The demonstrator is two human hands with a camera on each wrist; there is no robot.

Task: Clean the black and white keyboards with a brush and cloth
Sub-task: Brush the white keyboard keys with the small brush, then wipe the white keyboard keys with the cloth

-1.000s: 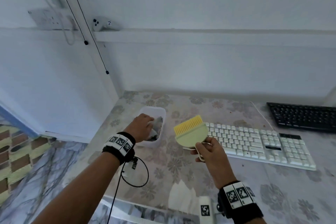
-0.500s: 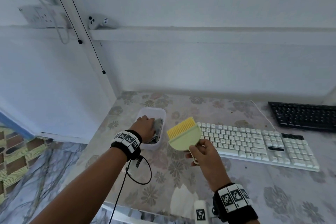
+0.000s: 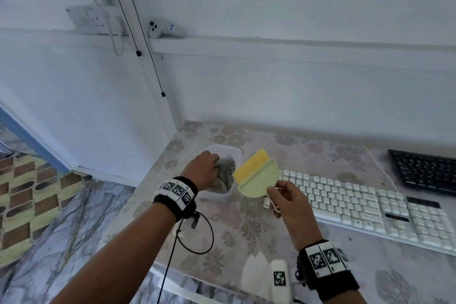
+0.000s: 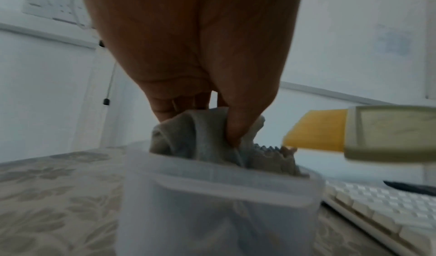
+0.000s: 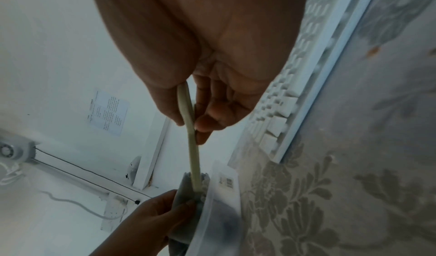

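My left hand (image 3: 204, 168) reaches into a translucent plastic tub (image 3: 222, 196) and pinches a grey cloth (image 3: 225, 175) between thumb and fingers; the cloth (image 4: 198, 139) rises partly above the tub (image 4: 212, 204) rim. My right hand (image 3: 288, 201) grips the handle of a pale green brush (image 3: 257, 177) with yellow bristles, held in the air just right of the tub. The brush (image 5: 192, 153) is seen edge-on between thumb and fingers. The white keyboard (image 3: 365, 210) lies on the table right of my right hand. The black keyboard (image 3: 427, 170) sits at the far right.
The table (image 3: 246, 232) has a floral cover and stands in a wall corner. White paper (image 3: 254, 276) and a white tagged device (image 3: 280, 279) lie near the front edge. A black cable (image 3: 197, 232) loops below my left wrist. A socket strip (image 3: 91, 20) hangs on the wall.
My left hand has closed on the cloth and raised it partly out of the tub. My right hand has kept the brush beside the tub, just above the white keyboard's left end.
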